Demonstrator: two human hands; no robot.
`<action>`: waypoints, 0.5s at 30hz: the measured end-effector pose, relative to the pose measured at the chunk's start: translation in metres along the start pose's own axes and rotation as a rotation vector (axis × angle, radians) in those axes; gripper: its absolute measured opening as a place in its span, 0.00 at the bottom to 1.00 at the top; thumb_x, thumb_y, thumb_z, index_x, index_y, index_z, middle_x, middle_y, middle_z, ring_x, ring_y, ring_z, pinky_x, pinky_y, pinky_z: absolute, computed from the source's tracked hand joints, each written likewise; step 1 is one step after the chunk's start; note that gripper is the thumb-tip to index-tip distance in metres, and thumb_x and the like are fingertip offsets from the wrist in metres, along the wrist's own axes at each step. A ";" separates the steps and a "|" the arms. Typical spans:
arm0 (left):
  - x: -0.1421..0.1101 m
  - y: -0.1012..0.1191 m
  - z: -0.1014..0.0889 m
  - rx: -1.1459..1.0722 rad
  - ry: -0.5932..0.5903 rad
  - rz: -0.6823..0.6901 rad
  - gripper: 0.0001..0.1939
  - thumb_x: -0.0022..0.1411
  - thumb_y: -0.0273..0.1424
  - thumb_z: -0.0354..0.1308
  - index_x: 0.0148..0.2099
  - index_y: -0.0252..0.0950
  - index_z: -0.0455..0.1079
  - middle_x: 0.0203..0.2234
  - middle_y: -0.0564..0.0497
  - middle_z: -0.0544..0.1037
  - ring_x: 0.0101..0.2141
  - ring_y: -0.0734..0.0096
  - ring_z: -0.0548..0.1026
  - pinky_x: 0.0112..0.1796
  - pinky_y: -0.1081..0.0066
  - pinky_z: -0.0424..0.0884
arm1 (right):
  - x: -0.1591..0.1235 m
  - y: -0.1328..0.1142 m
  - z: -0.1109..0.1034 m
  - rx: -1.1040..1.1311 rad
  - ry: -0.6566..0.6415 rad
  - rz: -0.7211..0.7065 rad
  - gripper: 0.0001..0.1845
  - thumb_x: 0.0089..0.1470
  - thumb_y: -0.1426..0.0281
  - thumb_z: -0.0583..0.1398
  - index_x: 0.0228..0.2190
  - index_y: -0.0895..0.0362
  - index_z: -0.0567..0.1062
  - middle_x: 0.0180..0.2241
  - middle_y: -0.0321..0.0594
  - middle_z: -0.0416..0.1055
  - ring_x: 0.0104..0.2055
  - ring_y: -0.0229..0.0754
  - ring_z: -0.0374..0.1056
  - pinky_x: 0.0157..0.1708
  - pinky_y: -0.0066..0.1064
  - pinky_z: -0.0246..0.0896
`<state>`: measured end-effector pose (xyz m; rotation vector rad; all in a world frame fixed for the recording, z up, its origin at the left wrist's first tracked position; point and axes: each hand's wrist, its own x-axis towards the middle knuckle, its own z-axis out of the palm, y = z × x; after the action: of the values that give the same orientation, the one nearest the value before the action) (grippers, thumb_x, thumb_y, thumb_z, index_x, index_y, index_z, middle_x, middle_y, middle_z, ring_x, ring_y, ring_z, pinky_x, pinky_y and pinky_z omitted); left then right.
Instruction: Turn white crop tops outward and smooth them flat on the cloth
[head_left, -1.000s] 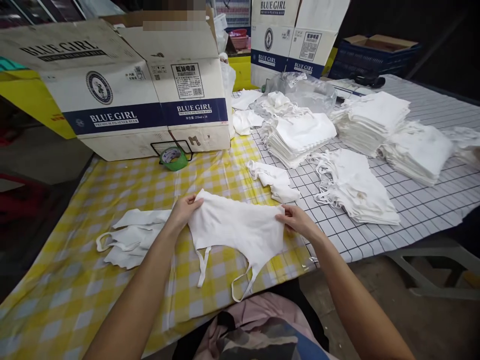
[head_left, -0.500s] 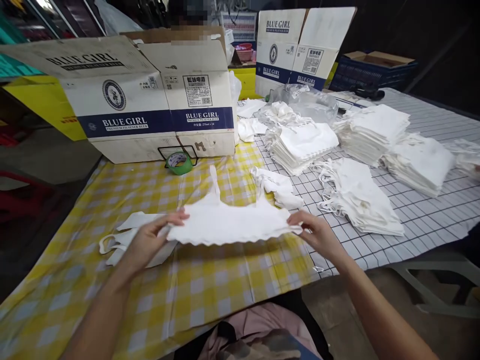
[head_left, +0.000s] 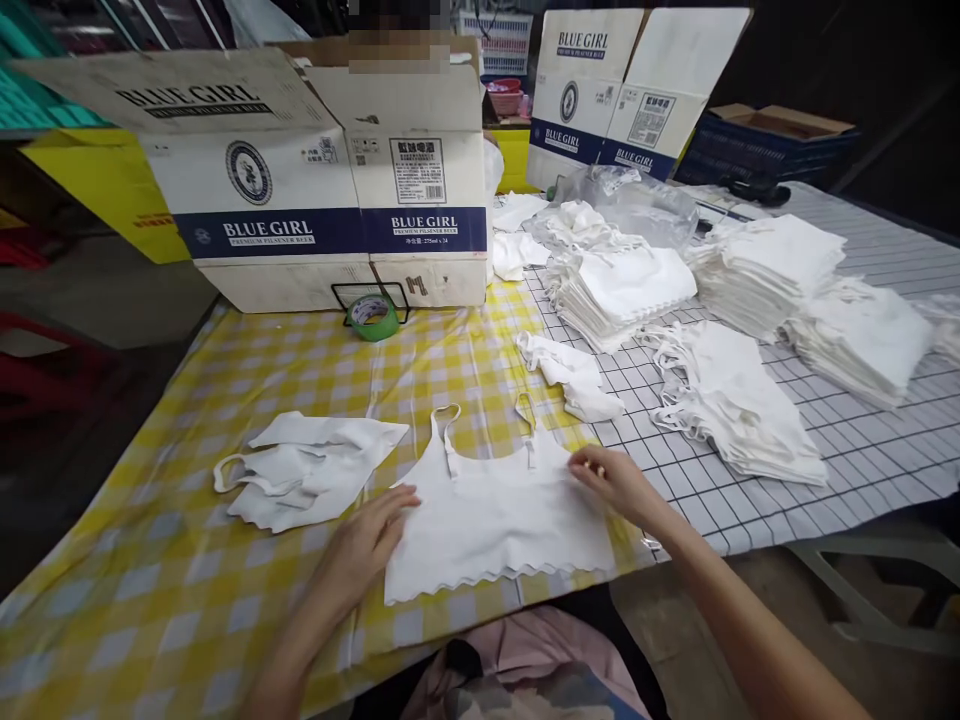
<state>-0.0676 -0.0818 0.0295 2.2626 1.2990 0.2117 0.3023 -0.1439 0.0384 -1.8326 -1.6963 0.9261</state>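
Note:
A white camisole (head_left: 495, 520) with thin straps and a scalloped hem lies spread on the yellow checked cloth in front of me. My left hand (head_left: 371, 530) rests at its left edge, fingers stretched out over the fabric. At the upper right edge, my right hand (head_left: 611, 482) has its fingers bent and pinched on the cloth of the camisole. Left of it lies a crumpled white garment (head_left: 315, 470) with a loop strap showing. Another bunched white garment (head_left: 574, 375) sits beyond my right hand.
Stacks of white garments (head_left: 622, 285) and a strappy pile (head_left: 739, 400) cover the grid-patterned cloth at right. Green tape (head_left: 373, 318) in a black wire holder stands before a large open carton (head_left: 300, 190). A second carton (head_left: 585, 90) and a clear plastic bag (head_left: 637, 205) are behind.
Both hands have lowered the camisole from a raised hold onto the table, where it now lies flat with straps away from me. The left hand's fingers have loosened and spread at its edge.

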 end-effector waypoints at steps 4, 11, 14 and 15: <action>0.034 0.025 0.033 0.125 0.101 0.129 0.21 0.64 0.33 0.45 0.59 0.43 0.59 0.60 0.50 0.60 0.60 0.62 0.54 0.58 0.52 0.51 | 0.081 -0.043 0.039 0.081 0.018 -0.074 0.13 0.56 0.64 0.52 0.42 0.54 0.69 0.36 0.39 0.72 0.36 0.40 0.67 0.35 0.30 0.60; 0.045 0.012 0.079 0.226 0.174 0.188 0.27 0.64 0.36 0.45 0.64 0.43 0.48 0.63 0.45 0.52 0.62 0.57 0.46 0.58 0.46 0.48 | 0.166 -0.106 0.101 -0.110 0.056 -0.069 0.12 0.52 0.70 0.57 0.40 0.58 0.68 0.42 0.47 0.69 0.44 0.47 0.64 0.40 0.34 0.56; 0.046 0.004 0.082 0.240 0.194 0.213 0.28 0.64 0.37 0.45 0.64 0.43 0.47 0.62 0.45 0.53 0.62 0.56 0.47 0.57 0.46 0.48 | 0.179 -0.121 0.106 -0.143 0.041 -0.072 0.11 0.55 0.73 0.51 0.40 0.57 0.68 0.39 0.45 0.71 0.41 0.45 0.65 0.38 0.33 0.56; 0.046 0.003 0.082 0.240 0.197 0.214 0.28 0.64 0.37 0.45 0.64 0.43 0.47 0.62 0.45 0.53 0.62 0.56 0.48 0.57 0.46 0.48 | 0.183 -0.124 0.102 -0.143 0.025 -0.082 0.11 0.55 0.73 0.51 0.41 0.56 0.67 0.38 0.42 0.71 0.40 0.43 0.65 0.38 0.31 0.56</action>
<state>-0.0097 -0.0735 -0.0450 2.6447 1.2319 0.3813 0.1446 0.0414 0.0328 -1.8405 -1.8498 0.7622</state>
